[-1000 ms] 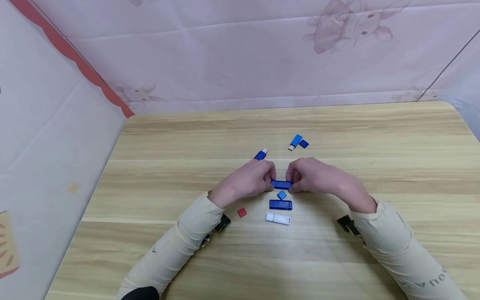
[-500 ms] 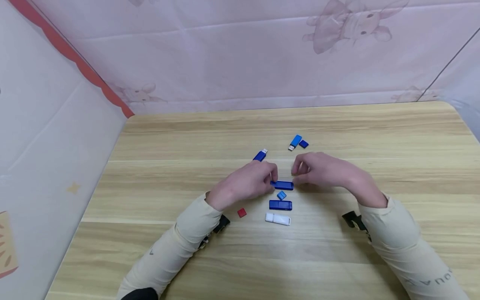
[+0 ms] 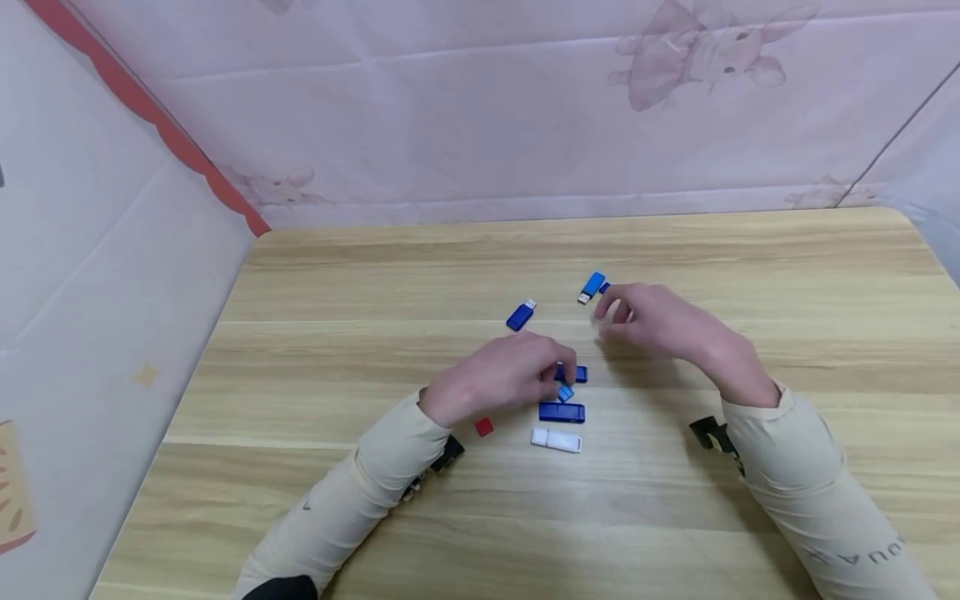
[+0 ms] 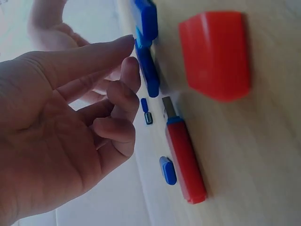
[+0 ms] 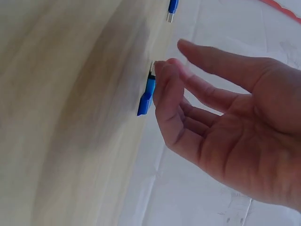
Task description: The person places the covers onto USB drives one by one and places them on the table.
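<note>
My left hand (image 3: 506, 377) reaches over the middle row of USB sticks. Its fingers partly cover a dark blue USB stick (image 3: 580, 375), and its fingertips are right at a small light blue cap (image 3: 566, 393). In the left wrist view the thumb and forefinger are apart, with nothing seen held. My right hand (image 3: 663, 321) is raised, fingers loosely bent and holding nothing, beside a dark blue cap (image 3: 604, 287) and an uncapped light blue USB stick (image 3: 593, 284). An uncapped red USB stick (image 4: 186, 157) lies under my left hand, hidden in the head view.
Nearer me lie a capped dark blue USB stick (image 3: 562, 412) and a white one (image 3: 557, 440). A red cap (image 3: 484, 427) is by my left wrist. Beyond that hand lies an uncapped dark blue USB stick (image 3: 520, 317). A printed cloth (image 3: 480, 142) hangs behind the wooden table (image 3: 337, 275).
My right hand has left the dark blue USB stick and moved away toward the far cap. My left hand has let go of that stick and shifted right, over it and the light blue cap.
</note>
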`<state>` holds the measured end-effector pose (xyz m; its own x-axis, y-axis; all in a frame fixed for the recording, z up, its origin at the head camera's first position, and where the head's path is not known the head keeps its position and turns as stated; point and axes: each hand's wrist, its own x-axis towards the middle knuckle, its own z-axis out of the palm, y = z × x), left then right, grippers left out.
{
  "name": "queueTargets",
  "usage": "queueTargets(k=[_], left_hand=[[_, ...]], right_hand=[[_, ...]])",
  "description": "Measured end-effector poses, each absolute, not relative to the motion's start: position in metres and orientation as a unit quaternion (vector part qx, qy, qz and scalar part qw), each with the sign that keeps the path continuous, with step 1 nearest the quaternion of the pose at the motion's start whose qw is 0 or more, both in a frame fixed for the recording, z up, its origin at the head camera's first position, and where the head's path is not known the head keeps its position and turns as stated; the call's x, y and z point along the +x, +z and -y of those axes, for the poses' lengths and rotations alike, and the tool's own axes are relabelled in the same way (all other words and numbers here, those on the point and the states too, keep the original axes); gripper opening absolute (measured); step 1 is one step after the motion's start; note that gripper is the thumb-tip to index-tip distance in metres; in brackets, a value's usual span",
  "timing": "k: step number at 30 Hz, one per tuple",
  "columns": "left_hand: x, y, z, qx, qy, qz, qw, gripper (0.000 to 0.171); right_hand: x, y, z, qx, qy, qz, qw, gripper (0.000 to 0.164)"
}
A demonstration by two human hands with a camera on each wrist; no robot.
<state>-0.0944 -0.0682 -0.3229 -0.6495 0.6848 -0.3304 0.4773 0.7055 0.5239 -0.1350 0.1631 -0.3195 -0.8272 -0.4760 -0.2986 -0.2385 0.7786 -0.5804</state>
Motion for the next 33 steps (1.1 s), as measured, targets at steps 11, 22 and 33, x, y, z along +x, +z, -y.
queueTargets(k=[11,22,33], left_hand=[[-0.094,-0.328,0.066,0.344,0.174,-0.889,0.247,0.016],[-0.092,-0.331,0.064,0.339,0.172,-0.890,0.251,0.015],[-0.094,-0.330,0.065,0.331,0.169,-0.893,0.256,0.011]], right_hand=[[-0.147,-0.321,-0.166,-0.193,-0.241,-0.935,0.173,0.032],[-0.167,-0.332,-0.160,-0.186,-0.252,-0.941,0.131,0.029],[-0.172,-0.335,-0.153,-0.214,-0.191,-0.951,0.116,0.033]])
